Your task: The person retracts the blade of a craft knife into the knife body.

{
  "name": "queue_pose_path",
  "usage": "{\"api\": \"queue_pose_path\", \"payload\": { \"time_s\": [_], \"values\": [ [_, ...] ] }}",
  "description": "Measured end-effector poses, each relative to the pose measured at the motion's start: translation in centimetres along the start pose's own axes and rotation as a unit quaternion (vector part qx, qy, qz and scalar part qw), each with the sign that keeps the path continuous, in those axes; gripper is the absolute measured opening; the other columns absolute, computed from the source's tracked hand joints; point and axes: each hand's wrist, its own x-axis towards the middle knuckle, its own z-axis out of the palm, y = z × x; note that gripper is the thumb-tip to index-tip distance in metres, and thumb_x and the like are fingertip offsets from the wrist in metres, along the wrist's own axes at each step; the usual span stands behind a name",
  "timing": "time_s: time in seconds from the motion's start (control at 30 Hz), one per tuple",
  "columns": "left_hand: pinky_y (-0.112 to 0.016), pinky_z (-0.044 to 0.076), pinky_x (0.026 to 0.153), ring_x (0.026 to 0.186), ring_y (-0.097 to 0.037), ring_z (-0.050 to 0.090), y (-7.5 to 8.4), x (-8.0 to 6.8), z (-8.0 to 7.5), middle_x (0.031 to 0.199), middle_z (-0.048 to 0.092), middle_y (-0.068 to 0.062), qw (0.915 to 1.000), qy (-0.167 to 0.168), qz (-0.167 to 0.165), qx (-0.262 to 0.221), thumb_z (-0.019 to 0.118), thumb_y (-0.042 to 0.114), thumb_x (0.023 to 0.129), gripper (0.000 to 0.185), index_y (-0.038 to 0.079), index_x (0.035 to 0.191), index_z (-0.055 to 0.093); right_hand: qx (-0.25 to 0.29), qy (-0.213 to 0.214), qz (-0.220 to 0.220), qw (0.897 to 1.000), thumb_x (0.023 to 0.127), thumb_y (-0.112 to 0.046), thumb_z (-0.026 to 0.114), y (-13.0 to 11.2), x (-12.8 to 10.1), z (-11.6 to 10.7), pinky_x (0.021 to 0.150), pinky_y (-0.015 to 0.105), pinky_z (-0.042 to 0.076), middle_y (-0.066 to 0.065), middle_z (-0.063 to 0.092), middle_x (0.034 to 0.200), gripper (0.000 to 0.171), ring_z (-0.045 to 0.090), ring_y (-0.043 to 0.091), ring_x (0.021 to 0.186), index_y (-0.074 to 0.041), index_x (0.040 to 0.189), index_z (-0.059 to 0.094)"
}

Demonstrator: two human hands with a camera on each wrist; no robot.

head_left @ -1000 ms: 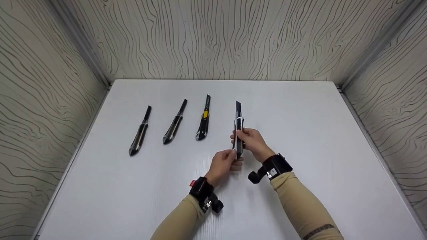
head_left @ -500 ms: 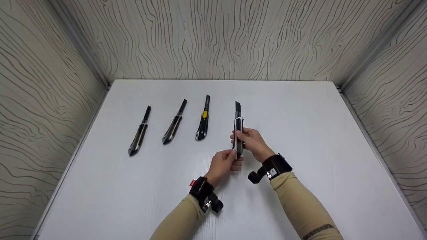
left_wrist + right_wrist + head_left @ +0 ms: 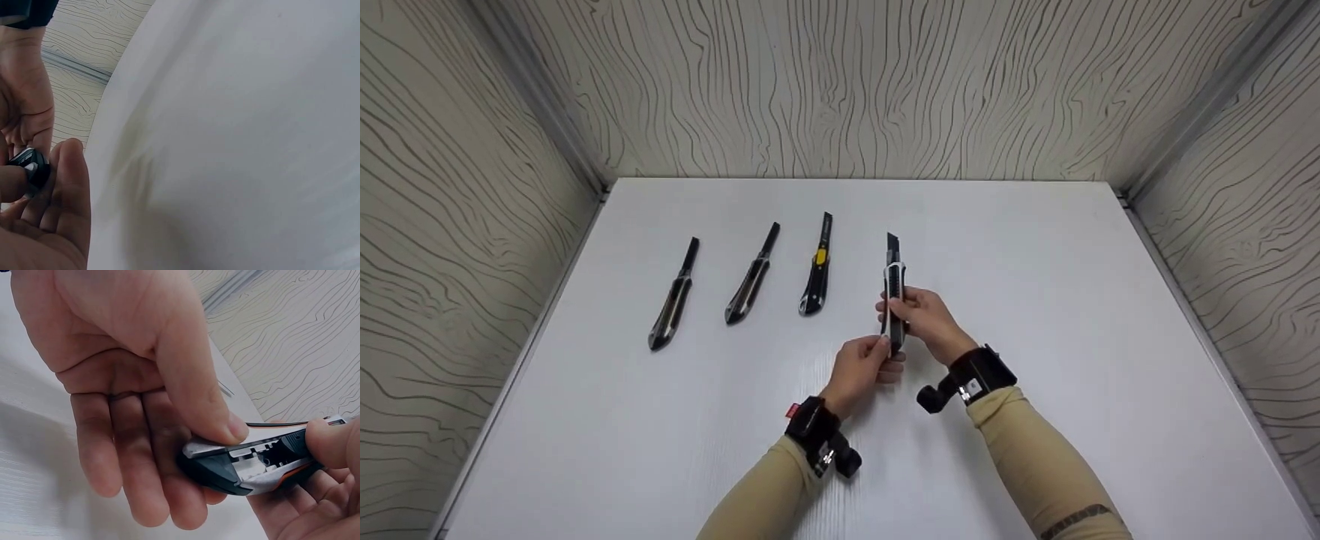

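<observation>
A utility knife (image 3: 894, 281) with a light-edged dark handle is held above the table, its dark blade out and pointing to the far side. My right hand (image 3: 931, 321) grips the handle around its middle, the thumb lying on top by the slider. At the tail end, my left hand (image 3: 859, 365) pinches the knife between thumb and fingers. The right wrist view shows the black tail (image 3: 211, 473) beneath the left thumb (image 3: 194, 394), with orange trim along the handle. Only that tail (image 3: 36, 171) shows in the left wrist view.
Left of the hands, a black utility knife (image 3: 814, 289) with a yellow slider lies blade-away on the white table (image 3: 1057, 262). Two more brown-and-black utility knives, a middle one (image 3: 748, 292) and a leftmost one (image 3: 671, 313), lie beyond it, blades out. Patterned walls (image 3: 840, 90) enclose the table.
The blade of the held knife sticks out slightly less than before, and the right thumb has slid a little toward the tail. Both hands otherwise stay nearly in place.
</observation>
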Motion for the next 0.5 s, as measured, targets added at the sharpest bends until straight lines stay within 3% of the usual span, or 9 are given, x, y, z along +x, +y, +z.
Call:
{"api": "queue_pose_path", "payload": {
  "time_s": [0.5],
  "values": [
    [-0.035, 0.062, 0.077, 0.084, -0.020, 0.073, 0.55, -0.26, 0.14, 0.099, 0.073, -0.019, 0.9999, 0.011, 0.004, 0.004, 0.048, 0.021, 0.103, 0.033, -0.006, 0.113, 0.065, 0.001, -0.003, 0.004, 1.000, 0.102, -0.014, 0.050, -0.11, 0.10, -0.13, 0.092, 0.031, 0.054, 0.018, 0.066, 0.120, 0.036, 0.066, 0.014, 0.100, 0.006, 0.132, 0.051]
  ]
}}
